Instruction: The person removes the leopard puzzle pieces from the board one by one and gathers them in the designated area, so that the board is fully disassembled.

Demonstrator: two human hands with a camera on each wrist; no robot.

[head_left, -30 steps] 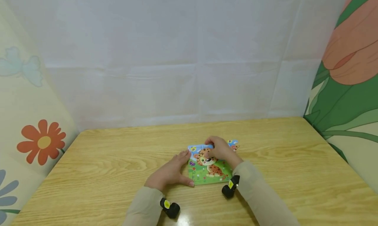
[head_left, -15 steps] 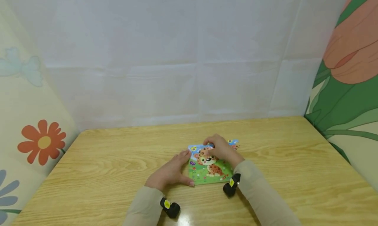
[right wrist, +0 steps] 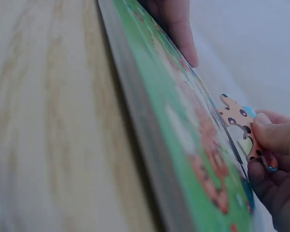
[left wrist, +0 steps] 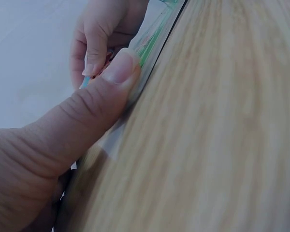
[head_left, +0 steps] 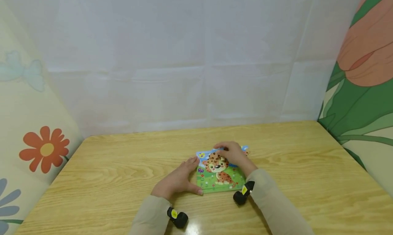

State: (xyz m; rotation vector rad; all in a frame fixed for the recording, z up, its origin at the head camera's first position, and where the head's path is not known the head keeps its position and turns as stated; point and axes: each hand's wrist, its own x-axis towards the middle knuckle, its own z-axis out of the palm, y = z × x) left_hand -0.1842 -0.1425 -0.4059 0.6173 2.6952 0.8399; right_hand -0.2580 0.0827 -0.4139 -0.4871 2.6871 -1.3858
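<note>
A leopard jigsaw puzzle board [head_left: 212, 185], with blue sky above and green grass below, lies flat on the table. My left hand [head_left: 178, 178] rests spread along its left side. In the left wrist view the thumb [left wrist: 94, 99] presses against the board's edge. My right hand [head_left: 234, 155] is over the upper right part of the board. Between its thumb and fingers it pinches an orange, black-spotted puzzle piece [right wrist: 241, 118], which stands tilted up from the board's surface in the right wrist view. From the head, the right hand hides part of this piece.
Another blue and spotted puzzle piece [head_left: 245, 149] lies beyond the right hand, partly covered by it. The wooden table [head_left: 122, 163] extends around the board, with a white cloth [head_left: 184, 74] hanging behind it. Painted walls flank both sides.
My right hand has shifted slightly to the right, uncovering more of the leopard's head and a dark blue patch of the board. My left hand stays at the board's left side.
</note>
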